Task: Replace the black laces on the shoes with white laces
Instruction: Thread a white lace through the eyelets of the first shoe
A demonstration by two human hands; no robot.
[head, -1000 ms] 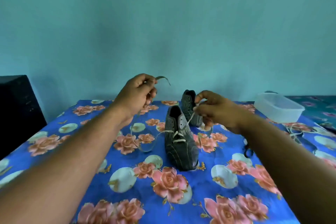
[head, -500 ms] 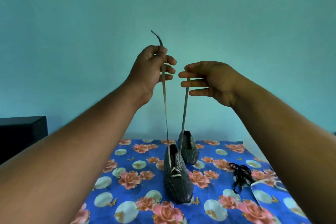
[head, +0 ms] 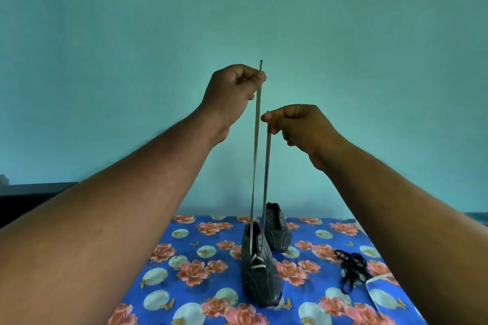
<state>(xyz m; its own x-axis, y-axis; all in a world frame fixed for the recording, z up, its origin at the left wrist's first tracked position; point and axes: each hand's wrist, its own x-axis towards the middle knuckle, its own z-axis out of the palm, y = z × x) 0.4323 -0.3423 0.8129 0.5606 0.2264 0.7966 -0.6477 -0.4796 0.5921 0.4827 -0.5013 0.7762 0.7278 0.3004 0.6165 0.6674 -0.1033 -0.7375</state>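
A dark striped shoe [head: 260,277] stands on the blue floral tablecloth [head: 200,290], toe toward me. A white lace [head: 255,166] is threaded through its lowest eyelets, and both ends run straight up, taut. My left hand [head: 232,92] pinches the left end high above the shoe; the lace tip sticks out above my fingers. My right hand [head: 298,126] pinches the right end, a little lower. The second dark shoe [head: 276,229] sits just behind the first, without a lace that I can see. A tangle of black laces [head: 351,266] lies on the cloth to the right.
A clear plastic container's corner [head: 383,295] shows at the lower right beside the black laces. A dark cabinet [head: 31,198] stands to the left of the table. A teal wall rises behind.
Both hands still hold the lace ends pulled up taut. My left hand has risen above my right and its fingers have curled in tighter; the view has tilted further upward.
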